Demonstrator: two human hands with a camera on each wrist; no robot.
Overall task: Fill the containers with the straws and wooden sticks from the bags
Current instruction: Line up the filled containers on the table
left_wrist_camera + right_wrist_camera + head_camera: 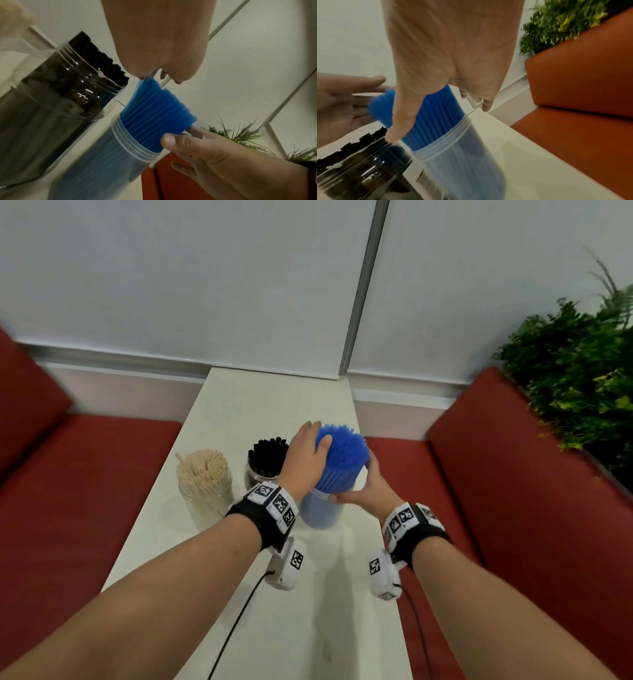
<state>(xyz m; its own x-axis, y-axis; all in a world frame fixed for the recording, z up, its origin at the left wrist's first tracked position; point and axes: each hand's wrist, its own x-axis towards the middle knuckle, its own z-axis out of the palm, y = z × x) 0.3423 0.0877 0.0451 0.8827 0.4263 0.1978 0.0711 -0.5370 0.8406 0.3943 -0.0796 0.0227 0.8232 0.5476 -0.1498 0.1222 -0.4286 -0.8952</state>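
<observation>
- At the far middle of the table [239, 594], both hands work one bundle: the blue straws [342, 453] standing in a clear container [320, 513].
- Left hand [305, 457]: fingers straight and relaxed, palm laid against the left flank and upper edge of the bundle, thumb resting on the straw tips. It presses rather than grips. The right wrist view shows the same flat fingers beside the tips.
- Right hand [368, 489]: fingers curled round the bundle just above the container's threaded rim; thumb on the near side, fingers wrapping the far side. The left wrist view confirms the thumb on the straws at the rim.
- Key relation: the bundle's long axis runs close to vertical, leaning slightly away from the person, with its lower part already inside the container and the upper part standing well above the rim. The bundle sits between the two hands, left high, right low at the rim. The right hand is the nearer to the container mouth.
- Judgement: the straws look seated or nearly so; any remaining travel is downward along that axis, with the left palm placed to tap the tips level.
- Outward, left of the blue container: a clear jar of black straws [269, 455], just beside it; further left a jar of pale wooden sticks [205, 474].
- No bags in view.
- Surroundings: red bench seats [513, 508] either side, green plants [575, 371] at far right.
</observation>
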